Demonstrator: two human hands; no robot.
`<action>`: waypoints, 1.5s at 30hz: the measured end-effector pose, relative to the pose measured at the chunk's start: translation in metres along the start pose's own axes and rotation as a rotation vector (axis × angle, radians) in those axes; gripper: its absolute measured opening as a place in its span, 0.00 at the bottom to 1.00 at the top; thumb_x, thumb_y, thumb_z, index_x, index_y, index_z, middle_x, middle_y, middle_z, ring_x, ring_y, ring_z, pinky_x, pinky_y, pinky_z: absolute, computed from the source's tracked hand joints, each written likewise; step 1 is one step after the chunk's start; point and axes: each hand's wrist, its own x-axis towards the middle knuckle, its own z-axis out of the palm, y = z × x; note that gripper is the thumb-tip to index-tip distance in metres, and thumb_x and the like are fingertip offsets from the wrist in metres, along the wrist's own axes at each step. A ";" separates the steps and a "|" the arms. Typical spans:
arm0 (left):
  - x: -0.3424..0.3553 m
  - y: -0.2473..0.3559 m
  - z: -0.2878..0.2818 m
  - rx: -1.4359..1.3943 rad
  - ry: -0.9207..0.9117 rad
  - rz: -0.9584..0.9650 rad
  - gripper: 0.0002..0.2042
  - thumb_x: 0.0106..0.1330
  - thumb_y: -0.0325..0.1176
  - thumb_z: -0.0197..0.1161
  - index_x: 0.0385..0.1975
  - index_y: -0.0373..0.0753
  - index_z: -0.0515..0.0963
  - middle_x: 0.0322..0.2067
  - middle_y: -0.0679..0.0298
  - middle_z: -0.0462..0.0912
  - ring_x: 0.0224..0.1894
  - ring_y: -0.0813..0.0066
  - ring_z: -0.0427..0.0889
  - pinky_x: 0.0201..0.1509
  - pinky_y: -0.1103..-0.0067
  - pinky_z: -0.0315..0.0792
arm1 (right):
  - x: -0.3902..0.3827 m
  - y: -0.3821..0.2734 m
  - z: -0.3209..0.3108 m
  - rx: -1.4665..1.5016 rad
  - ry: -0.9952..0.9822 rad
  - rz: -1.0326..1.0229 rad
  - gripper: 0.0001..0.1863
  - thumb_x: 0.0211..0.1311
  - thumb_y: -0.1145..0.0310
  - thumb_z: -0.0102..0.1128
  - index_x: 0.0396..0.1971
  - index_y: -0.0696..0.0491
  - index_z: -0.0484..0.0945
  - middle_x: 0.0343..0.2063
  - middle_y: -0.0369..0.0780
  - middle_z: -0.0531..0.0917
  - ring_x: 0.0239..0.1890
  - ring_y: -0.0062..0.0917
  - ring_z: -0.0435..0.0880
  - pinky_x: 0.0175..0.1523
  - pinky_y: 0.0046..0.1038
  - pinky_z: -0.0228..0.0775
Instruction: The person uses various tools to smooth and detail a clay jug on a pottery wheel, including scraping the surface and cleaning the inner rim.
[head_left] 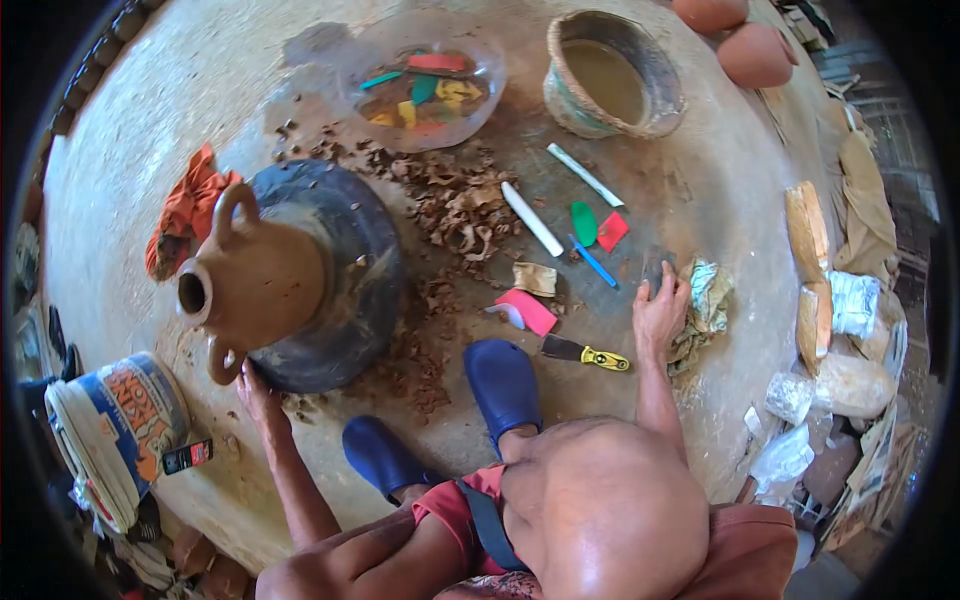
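Observation:
A brown clay jar [265,275] with two loop handles stands on a dark round turntable [365,235], its mouth tilted toward the left of the view. My left hand [260,398] is at the turntable's near edge, just below the lower handle, with its fingers extended and partly hidden. Reaching out over the floor, my right hand [660,318] has its fingers apart, beside a crumpled, clay-stained cloth [710,300]. A small dark spot shows at its fingertips, too small to name. Left of it lie a blue stick tool [593,262], a red piece [612,232] and a green oval piece [583,222].
Clay scraps [465,205] litter the floor by the turntable. Beyond are a clear basin [350,75] of coloured pieces and a bucket of murky water [560,95]. A yellow-handled scraper [605,360], white sticks [530,218], an orange cloth [190,205] and a paint bucket [165,395] lie around.

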 end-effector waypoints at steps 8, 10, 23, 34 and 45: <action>0.011 -0.006 0.034 -0.088 0.205 -0.060 0.26 0.85 0.44 0.48 0.73 0.33 0.69 0.66 0.46 0.77 0.67 0.51 0.77 0.72 0.61 0.70 | 0.063 -0.059 0.030 0.263 -0.198 -0.323 0.29 0.63 0.68 0.70 0.66 0.47 0.81 0.59 0.45 0.78 0.61 0.46 0.78 0.65 0.45 0.74; 0.031 -0.048 0.001 0.344 0.227 0.158 0.23 0.85 0.40 0.47 0.72 0.33 0.70 0.63 0.45 0.78 0.66 0.49 0.78 0.71 0.60 0.72 | 0.072 -0.089 0.040 0.427 -0.356 -0.336 0.30 0.61 0.72 0.69 0.67 0.47 0.81 0.58 0.46 0.78 0.62 0.46 0.77 0.66 0.45 0.74; 0.021 -0.081 0.027 0.385 0.229 0.144 0.17 0.85 0.34 0.43 0.50 0.29 0.79 0.46 0.41 0.84 0.52 0.43 0.81 0.56 0.54 0.72 | 0.098 -0.114 0.017 0.498 -0.594 -0.756 0.06 0.57 0.78 0.63 0.35 0.56 0.82 0.38 0.44 0.82 0.46 0.43 0.82 0.56 0.43 0.74; -0.002 -0.055 0.030 0.276 0.186 0.137 0.24 0.85 0.41 0.45 0.36 0.22 0.75 0.33 0.48 0.82 0.37 0.59 0.75 0.44 0.60 0.69 | 0.128 -0.200 0.001 0.624 -0.594 -0.777 0.08 0.59 0.70 0.73 0.36 0.57 0.86 0.34 0.45 0.86 0.40 0.43 0.89 0.48 0.42 0.81; 0.008 -0.101 0.014 0.350 0.262 0.100 0.24 0.85 0.45 0.52 0.46 0.25 0.82 0.39 0.53 0.86 0.41 0.64 0.79 0.49 0.64 0.73 | 0.058 -0.201 -0.018 0.411 -0.676 -0.756 0.07 0.63 0.69 0.70 0.39 0.53 0.88 0.35 0.46 0.87 0.37 0.45 0.90 0.44 0.46 0.83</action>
